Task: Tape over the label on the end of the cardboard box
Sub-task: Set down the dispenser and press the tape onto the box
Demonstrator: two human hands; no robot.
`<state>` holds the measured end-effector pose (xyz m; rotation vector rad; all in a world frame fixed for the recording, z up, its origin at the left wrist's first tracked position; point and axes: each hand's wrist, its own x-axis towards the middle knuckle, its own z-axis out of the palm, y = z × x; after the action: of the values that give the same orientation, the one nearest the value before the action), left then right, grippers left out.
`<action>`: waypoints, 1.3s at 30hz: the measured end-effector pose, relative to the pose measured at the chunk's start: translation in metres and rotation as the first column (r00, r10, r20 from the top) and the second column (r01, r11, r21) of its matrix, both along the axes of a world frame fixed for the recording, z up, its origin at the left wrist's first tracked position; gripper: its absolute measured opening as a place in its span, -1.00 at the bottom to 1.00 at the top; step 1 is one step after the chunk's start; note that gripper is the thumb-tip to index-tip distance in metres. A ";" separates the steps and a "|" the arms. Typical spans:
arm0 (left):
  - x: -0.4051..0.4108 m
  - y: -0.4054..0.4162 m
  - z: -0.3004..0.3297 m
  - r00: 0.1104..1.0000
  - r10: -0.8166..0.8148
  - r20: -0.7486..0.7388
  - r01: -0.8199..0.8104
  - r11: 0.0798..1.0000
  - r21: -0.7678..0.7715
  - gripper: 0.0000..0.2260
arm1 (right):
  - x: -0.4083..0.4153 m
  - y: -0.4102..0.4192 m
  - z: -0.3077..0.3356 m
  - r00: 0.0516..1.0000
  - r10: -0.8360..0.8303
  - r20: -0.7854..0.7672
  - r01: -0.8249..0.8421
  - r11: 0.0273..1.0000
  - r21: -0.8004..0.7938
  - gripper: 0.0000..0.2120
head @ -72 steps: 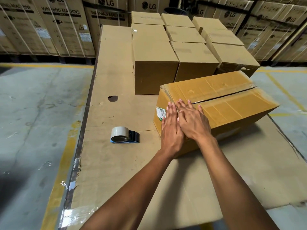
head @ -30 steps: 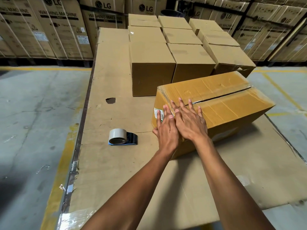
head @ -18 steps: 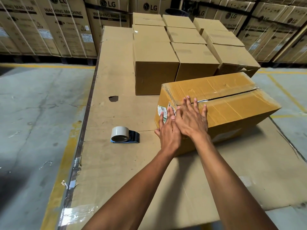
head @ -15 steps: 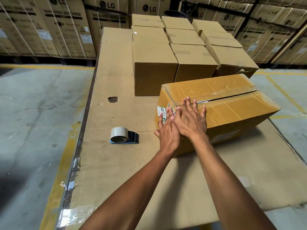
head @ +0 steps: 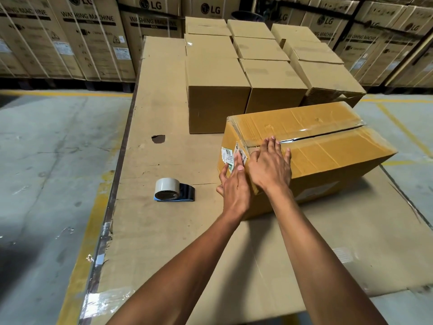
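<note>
Fingers [head: 237, 163] of the left hand [head: 235, 190] lie flat and spread against the near end of the cardboard box [head: 328, 146], tips touching the white-and-green label [head: 228, 156], grasping nothing. At its 3 o'clock the right hand [head: 269, 167] presses palm-down over the box's top edge, fingers apart and extended toward the taped seam, also gripping nothing. That box sits at an angle on the cardboard-covered table [head: 164, 231]. A tape dispenser [head: 173, 191] rests on the table at 9 o'clock of the left hand, apart from it. Plain cartons [head: 218, 90] stand in rows at 12 o'clock
</note>
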<state>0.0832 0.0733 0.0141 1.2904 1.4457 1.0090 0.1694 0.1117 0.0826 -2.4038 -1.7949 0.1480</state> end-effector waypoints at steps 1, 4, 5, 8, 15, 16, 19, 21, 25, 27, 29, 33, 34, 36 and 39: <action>-0.001 -0.002 -0.001 1.000 0.008 0.002 -0.008 1.000 0.008 -0.49 | 0.000 0.000 0.000 1.000 0.004 0.001 -0.004 1.000 0.003 -0.33; -0.001 0.007 -0.002 0.999 0.005 -0.036 -0.006 1.000 -0.012 -0.49 | 0.003 0.001 -0.001 0.999 0.032 0.010 -0.032 0.999 -0.024 -0.33; -0.001 0.014 -0.002 0.999 -0.003 -0.040 0.002 0.999 -0.040 -0.48 | 0.004 0.002 -0.001 0.999 0.036 0.012 -0.036 0.999 -0.035 -0.33; -0.001 0.023 0.002 0.998 -0.033 -0.048 0.030 0.997 -0.071 -0.47 | 0.004 0.002 -0.001 0.999 0.038 0.019 -0.038 0.999 -0.037 -0.34; -0.008 -0.007 0.005 1.000 -0.026 0.008 0.026 0.999 0.048 -0.40 | 0.003 0.000 0.002 0.999 0.054 0.005 -0.054 0.999 -0.003 -0.36; -0.007 0.000 0.011 1.000 -0.024 0.010 0.024 0.998 0.066 -0.41 | 0.004 -0.001 0.003 0.996 0.089 -0.003 -0.089 0.996 0.016 -0.38; -0.003 0.021 0.029 0.998 -0.057 0.022 0.055 0.994 0.092 -0.43 | 0.012 -0.005 0.009 0.965 0.251 -0.069 -0.251 0.968 0.019 -0.45; -0.001 0.024 0.027 0.995 -0.094 0.019 0.091 0.990 0.109 -0.42 | 0.020 -0.010 0.010 0.942 0.330 -0.068 -0.332 0.943 -0.024 -0.47; 0.001 0.007 -0.001 0.993 -0.116 0.020 0.116 0.993 0.027 -0.46 | 0.023 -0.014 0.003 0.949 0.316 0.003 -0.316 0.949 -0.020 -0.43; 0.000 -0.002 -0.012 0.993 -0.119 0.002 0.119 0.993 -0.026 -0.48 | 0.019 -0.012 0.000 0.960 0.278 0.022 -0.278 0.961 -0.016 -0.38; -0.003 -0.003 -0.011 0.993 -0.116 -0.013 0.116 0.993 -0.037 -0.47 | 0.016 -0.011 0.000 0.968 0.248 0.032 -0.248 0.969 -0.019 -0.34; 0.003 0.010 0.010 0.997 -0.079 -0.001 0.079 0.995 0.057 -0.46 | 0.019 -0.014 -0.001 0.970 0.241 0.038 -0.242 0.970 0.010 -0.38; 0.005 0.012 0.014 0.996 -0.083 0.013 0.082 0.994 0.075 -0.46 | 0.021 -0.015 0.000 0.965 0.259 0.039 -0.260 0.966 0.012 -0.41; 0.007 0.009 0.012 0.996 -0.088 0.015 0.086 0.993 0.083 -0.47 | 0.022 -0.017 0.000 0.959 0.282 0.026 -0.282 0.959 0.007 -0.45; -0.001 0.000 -0.003 0.994 -0.100 -0.051 0.102 0.994 0.044 -0.45 | 0.019 -0.015 -0.001 0.965 0.259 0.030 -0.259 0.966 -0.003 -0.45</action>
<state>0.0822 0.0737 0.0106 1.4162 1.3859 0.9552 0.1886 0.0963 0.0818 -2.1707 -2.1160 0.1383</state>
